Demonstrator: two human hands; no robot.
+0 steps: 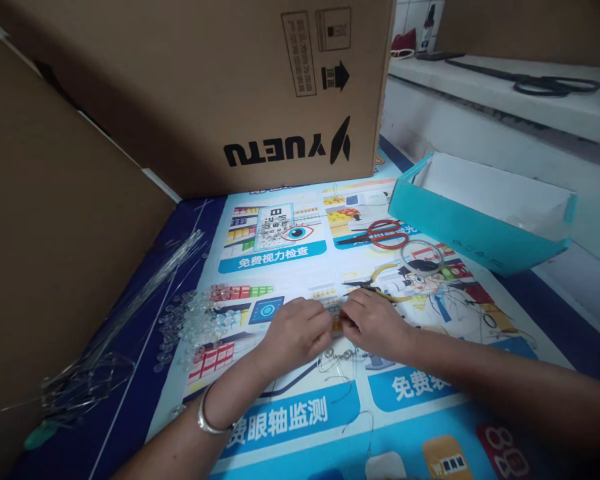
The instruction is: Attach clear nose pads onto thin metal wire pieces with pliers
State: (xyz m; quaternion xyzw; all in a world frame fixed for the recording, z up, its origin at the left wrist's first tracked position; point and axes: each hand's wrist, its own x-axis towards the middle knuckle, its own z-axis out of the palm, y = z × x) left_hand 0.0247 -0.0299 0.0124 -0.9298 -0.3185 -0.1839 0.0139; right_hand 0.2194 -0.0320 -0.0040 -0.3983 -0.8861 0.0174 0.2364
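My left hand (297, 333) is closed in a pinch over the printed mat, a silver bangle (207, 413) on its wrist. Close by, almost fingertip to fingertip, my right hand (375, 325) is pinched too. Whatever the fingers hold is too small to make out. Just below them lie thin cords with a few small beads (339, 355). Beyond my right hand are small yellow-handled scissors (383, 283), and behind those, red-handled scissors (383, 235). A pale ring-shaped roll (423, 257) lies beside them. Loose clear beads (193, 323) spread left of my left hand.
Tall cardboard panels (260, 87) stand behind and left. A turquoise box (480, 220) sits at the right back. Thin clear strands (145, 293) lie along the left, and a bag of small pieces (275, 227) at the back. Large black scissors (545, 81) rest on a ledge.
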